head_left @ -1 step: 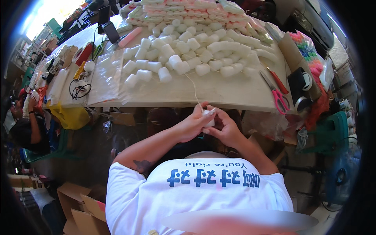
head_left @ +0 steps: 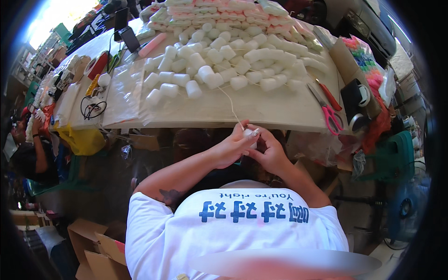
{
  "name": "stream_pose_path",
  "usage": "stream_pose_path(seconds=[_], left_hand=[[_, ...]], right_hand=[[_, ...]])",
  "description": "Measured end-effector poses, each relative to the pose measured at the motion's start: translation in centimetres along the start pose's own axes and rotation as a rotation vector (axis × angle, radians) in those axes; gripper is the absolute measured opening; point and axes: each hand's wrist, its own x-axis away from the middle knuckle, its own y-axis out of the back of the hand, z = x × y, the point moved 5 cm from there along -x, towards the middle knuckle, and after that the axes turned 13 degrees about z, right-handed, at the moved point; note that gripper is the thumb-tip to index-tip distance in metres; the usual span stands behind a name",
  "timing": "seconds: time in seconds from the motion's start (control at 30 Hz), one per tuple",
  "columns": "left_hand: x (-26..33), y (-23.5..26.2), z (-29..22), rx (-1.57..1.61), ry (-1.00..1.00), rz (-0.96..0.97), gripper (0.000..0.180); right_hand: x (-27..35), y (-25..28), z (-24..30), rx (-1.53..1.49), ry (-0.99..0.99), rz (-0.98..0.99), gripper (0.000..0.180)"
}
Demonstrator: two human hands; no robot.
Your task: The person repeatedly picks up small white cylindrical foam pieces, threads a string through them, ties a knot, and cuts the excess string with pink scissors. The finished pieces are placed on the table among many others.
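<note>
I'm holding my left hand (head_left: 232, 148) and my right hand (head_left: 269, 151) together just below the near edge of the long pale worktable (head_left: 275, 112), fingers of both curled in tight around a small white foam cylinder (head_left: 248, 133) that is peeking out between my fingertips. A thin white string (head_left: 231, 106) is running up from that little piece, over the table edge and back toward the big heap of white foam cylinders (head_left: 233, 60) spreading across the tabletop. Behind the heap, stacked pink-and-white bagged packs (head_left: 224, 10) are lining the far side. To my right, pink-handled scissors (head_left: 329, 112) are lying on the table near its edge, with a second red-handled pair (head_left: 329, 95) just beside them. To my left, clear plastic bags (head_left: 122, 93) are lying flat on the table, and a yellow plastic bag (head_left: 85, 140) is hanging off the near edge. Far left, another person in dark clothing (head_left: 28, 154) is sitting low beside the table. Brown cardboard boxes (head_left: 95, 247) are sitting on the floor by my left side.
</note>
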Motion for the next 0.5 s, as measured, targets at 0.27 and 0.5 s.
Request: stream_pose_path(seconds=[0.27,0.5], left_hand=[[-0.7,-1.3,-3.8,-0.313,-0.015,0.241,0.063],[5.8,2.5,-16.8,-1.624,-0.347,-0.559,0.023]], right_hand=[[2.0,14.1,1.1,0.075,0.042,-0.419,0.053],[0.7,37.5,4.1,1.17,-0.162,-1.038,0.05]])
